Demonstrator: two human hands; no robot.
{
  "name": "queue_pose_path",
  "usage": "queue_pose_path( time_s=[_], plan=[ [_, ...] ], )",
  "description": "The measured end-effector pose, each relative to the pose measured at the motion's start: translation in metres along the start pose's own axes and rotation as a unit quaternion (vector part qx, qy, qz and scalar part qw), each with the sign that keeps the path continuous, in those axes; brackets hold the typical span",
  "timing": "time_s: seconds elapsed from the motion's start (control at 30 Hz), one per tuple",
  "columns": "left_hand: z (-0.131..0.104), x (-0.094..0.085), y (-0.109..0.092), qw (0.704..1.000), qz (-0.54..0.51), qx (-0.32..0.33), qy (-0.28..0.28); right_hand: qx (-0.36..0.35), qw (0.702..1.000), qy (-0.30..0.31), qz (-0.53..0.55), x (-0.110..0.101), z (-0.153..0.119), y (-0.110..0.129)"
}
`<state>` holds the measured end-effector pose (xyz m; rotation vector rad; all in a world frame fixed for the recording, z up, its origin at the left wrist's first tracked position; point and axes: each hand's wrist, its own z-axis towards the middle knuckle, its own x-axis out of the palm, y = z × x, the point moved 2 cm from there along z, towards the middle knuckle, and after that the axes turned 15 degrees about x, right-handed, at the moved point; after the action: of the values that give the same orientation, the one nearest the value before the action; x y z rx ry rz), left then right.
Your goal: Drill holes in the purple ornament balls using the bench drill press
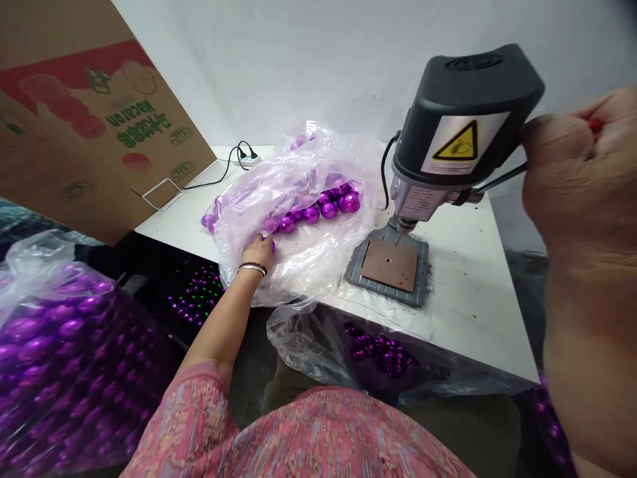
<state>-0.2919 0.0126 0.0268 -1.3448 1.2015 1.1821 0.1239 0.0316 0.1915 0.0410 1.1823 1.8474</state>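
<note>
- Three o'clock: right hand, fingers wrapped round the drill's lever.
- Six: white table's straight front edge.
- Four: square brown board, speckled table reaching rightward past it.
- Nine: left hand, fingers curled over a shiny purple ball; cannot tell whether pinching.
- Twelve: round balls in crinkled plastic.

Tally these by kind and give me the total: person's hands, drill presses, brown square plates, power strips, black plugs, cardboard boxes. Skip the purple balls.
Hands: 2 (left hand, right hand)
Drill press: 1
Brown square plate: 1
Power strip: 1
Black plugs: 2
Cardboard box: 1
Total: 8
</note>
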Motion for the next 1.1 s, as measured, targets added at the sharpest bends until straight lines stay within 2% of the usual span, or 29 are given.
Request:
queue_pose_path(
  time_s=[0.1, 0.17, 0.2, 0.23, 0.27, 0.3, 0.37, 0.4, 0.47, 0.53, 0.63, 0.77, 0.9, 1.1],
  plan=[
    [0.0, -0.01, -0.006, 1.0, 0.026, -0.006, 0.014, 0.049, 0.998, 0.009, -0.029, -0.002, -0.002, 0.007],
    [-0.003, -0.019, -0.02, 0.999, -0.033, 0.026, -0.021, 0.076, 0.996, 0.023, -0.035, -0.003, 0.0, 0.012],
    [-0.004, -0.022, -0.032, 0.992, -0.102, 0.059, -0.043, 0.089, 0.995, 0.029, -0.039, -0.003, 0.003, 0.015],
    [-0.007, -0.025, -0.047, 0.973, -0.197, 0.1, -0.062, 0.1, 0.993, 0.035, -0.042, -0.002, 0.005, 0.017],
    [-0.009, -0.027, -0.065, 0.938, -0.306, 0.145, -0.069, 0.109, 0.992, 0.04, -0.042, -0.002, 0.009, 0.019],
    [-0.012, -0.026, -0.084, 0.891, -0.409, 0.186, -0.06, 0.117, 0.991, 0.045, -0.039, -0.001, 0.012, 0.02],
    [-0.016, -0.02, -0.122, 0.804, -0.546, 0.233, -0.015, 0.13, 0.989, 0.059, -0.033, 0.001, 0.02, 0.022],
    [-0.016, -0.015, -0.139, 0.774, -0.586, 0.239, 0.01, 0.137, 0.988, 0.069, -0.031, 0.002, 0.023, 0.023],
    [-0.014, -0.001, -0.168, 0.742, -0.631, 0.222, 0.05, 0.142, 0.986, 0.083, -0.032, 0.003, 0.027, 0.023],
    [-0.008, 0.013, -0.187, 0.729, -0.656, 0.184, 0.068, 0.137, 0.986, 0.09, -0.03, 0.004, 0.029, 0.024],
    [0.004, 0.028, -0.202, 0.732, -0.664, 0.142, 0.06, 0.133, 0.987, 0.09, -0.03, 0.005, 0.03, 0.025],
    [0.017, 0.035, -0.209, 0.778, -0.609, 0.152, 0.029, 0.136, 0.986, 0.096, -0.027, 0.005, 0.03, 0.026],
    [0.023, 0.035, -0.211, 0.83, -0.533, 0.163, -0.006, 0.133, 0.985, 0.105, -0.014, 0.005, 0.03, 0.026],
    [0.018, 0.026, -0.218, 0.874, -0.437, 0.214, -0.007, 0.134, 0.985, 0.107, 0.0, 0.005, 0.03, 0.024]
  ],
)
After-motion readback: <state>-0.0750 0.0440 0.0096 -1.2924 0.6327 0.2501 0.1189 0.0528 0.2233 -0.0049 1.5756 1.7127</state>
